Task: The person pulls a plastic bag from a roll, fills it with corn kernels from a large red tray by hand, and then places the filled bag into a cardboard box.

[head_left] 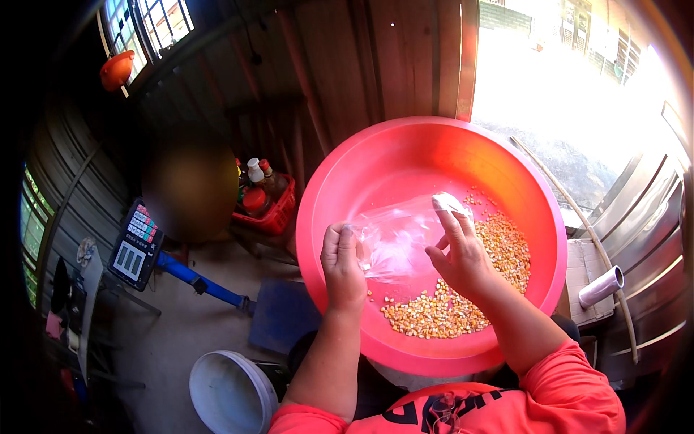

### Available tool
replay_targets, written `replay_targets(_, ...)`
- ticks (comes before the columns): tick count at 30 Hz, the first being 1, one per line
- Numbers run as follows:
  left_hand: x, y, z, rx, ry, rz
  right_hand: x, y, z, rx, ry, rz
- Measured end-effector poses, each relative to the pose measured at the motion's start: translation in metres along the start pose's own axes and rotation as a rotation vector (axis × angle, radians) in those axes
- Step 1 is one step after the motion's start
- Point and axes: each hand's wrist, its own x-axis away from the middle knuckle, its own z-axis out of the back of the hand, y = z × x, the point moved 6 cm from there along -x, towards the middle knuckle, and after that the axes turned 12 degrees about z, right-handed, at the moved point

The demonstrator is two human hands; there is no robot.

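A thin clear plastic bag (396, 239) stretches over a big round red basin (340, 181). One end of it is gripped by my left hand (343, 264), with the fingers closed and the thumb on top. At the bag's other end is my right hand (463, 253), fingers extended and thumb apart, the fingertips against bright, shiny plastic. Glare hides exactly how they touch it. Loose yellow corn kernels (434, 312) lie in the basin, along its near and right sides, below and beside my right hand.
On the left stands a scale with a dark display (134, 249), blue post and blue platform (284, 315). A white bucket (230, 390) is near my left arm. A red basket (278, 215) holds bottles. Right of the basin are a plastic roll (601, 286), cardboard (583, 264) and a long stick (587, 230).
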Motion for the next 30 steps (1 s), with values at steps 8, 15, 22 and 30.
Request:
replay_targets(8,-0.001,-0.007,-0.002,0.014,-0.103,0.142,0.004,0.011,-0.002,-0.051,-0.007,-0.071)
replay_targets(15,0.013,0.003,-0.039,-0.589,-0.361,0.005,0.003,0.032,-0.003,-0.056,0.016,-0.118)
replay_targets(22,-0.013,-0.031,-0.007,-0.525,-0.242,0.097,0.004,0.06,-0.017,-0.09,-0.083,-0.275)
replay_targets(30,-0.031,-0.039,0.028,0.322,0.028,0.356,-0.004,0.003,-0.018,-0.311,0.035,0.126)
